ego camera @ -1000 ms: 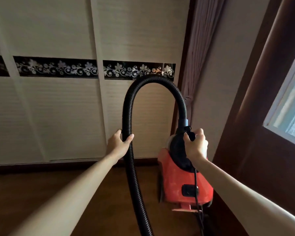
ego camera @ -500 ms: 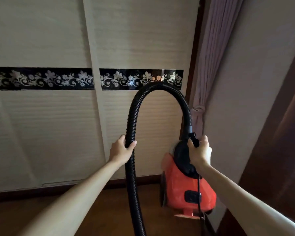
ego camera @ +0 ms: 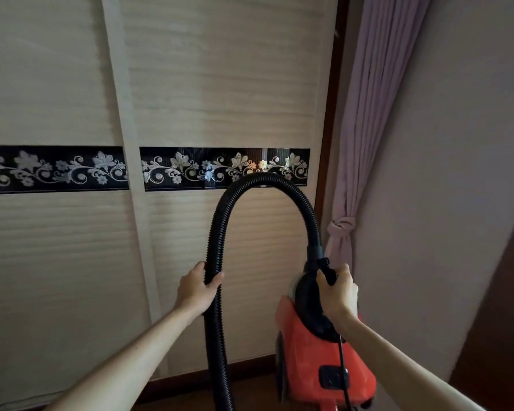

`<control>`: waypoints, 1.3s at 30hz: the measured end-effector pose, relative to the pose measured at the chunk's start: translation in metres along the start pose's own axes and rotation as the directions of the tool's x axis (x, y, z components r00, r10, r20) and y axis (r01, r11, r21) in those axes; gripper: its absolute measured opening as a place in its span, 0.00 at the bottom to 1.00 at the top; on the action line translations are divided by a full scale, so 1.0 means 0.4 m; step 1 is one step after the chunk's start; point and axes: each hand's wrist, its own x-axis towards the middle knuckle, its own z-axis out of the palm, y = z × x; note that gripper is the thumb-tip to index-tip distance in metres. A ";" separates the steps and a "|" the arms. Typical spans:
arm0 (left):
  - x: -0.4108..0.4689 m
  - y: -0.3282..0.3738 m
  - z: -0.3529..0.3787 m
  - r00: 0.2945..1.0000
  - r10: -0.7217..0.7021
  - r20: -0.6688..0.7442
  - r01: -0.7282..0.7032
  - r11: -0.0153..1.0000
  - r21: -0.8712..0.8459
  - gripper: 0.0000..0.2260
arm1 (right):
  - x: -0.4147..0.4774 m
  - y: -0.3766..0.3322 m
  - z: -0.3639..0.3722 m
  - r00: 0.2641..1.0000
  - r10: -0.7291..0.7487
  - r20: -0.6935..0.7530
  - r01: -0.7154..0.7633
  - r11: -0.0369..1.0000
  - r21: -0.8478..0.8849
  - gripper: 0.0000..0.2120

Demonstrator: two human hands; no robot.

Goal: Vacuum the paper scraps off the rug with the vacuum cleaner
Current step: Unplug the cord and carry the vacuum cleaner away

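Observation:
A red canister vacuum cleaner point(ego camera: 309, 360) hangs at the lower right, lifted by its black carry handle point(ego camera: 327, 269), around which my right hand point(ego camera: 337, 287) is closed. Its black ribbed hose point(ego camera: 220, 232) arches up from the body and drops down past the bottom edge. My left hand point(ego camera: 196, 289) grips the hose's left run at mid-height. A black power cord point(ego camera: 343, 375) dangles along the body. No rug and no paper scraps are in view.
Pale sliding wardrobe doors point(ego camera: 72, 262) with a black floral band point(ego camera: 220, 169) fill the view ahead. A tied pink curtain point(ego camera: 356, 173) hangs at the right beside a plain wall point(ego camera: 442, 203). Dark wood floor point(ego camera: 250, 390) shows at the bottom.
The view has tilted upward and swung left: the window is gone from the right and less floor shows. Both hands keep the same grips on hose and handle.

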 end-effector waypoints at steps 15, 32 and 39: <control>0.483 0.028 0.247 0.976 0.143 0.164 -0.143 0.990 -0.010 0.11 | 0.384 0.032 0.151 0.988 0.063 -0.139 -0.064 0.998 -0.003 0.10; 0.803 0.047 0.585 0.826 0.293 0.482 -0.215 0.954 -0.211 0.11 | 0.532 0.136 0.233 0.863 0.248 -0.441 -0.281 0.960 -0.011 0.09; 0.970 -0.007 0.690 0.687 0.362 0.631 -0.254 0.932 -0.259 0.16 | 0.556 0.169 0.362 0.736 0.327 -0.593 -0.382 0.924 0.036 0.11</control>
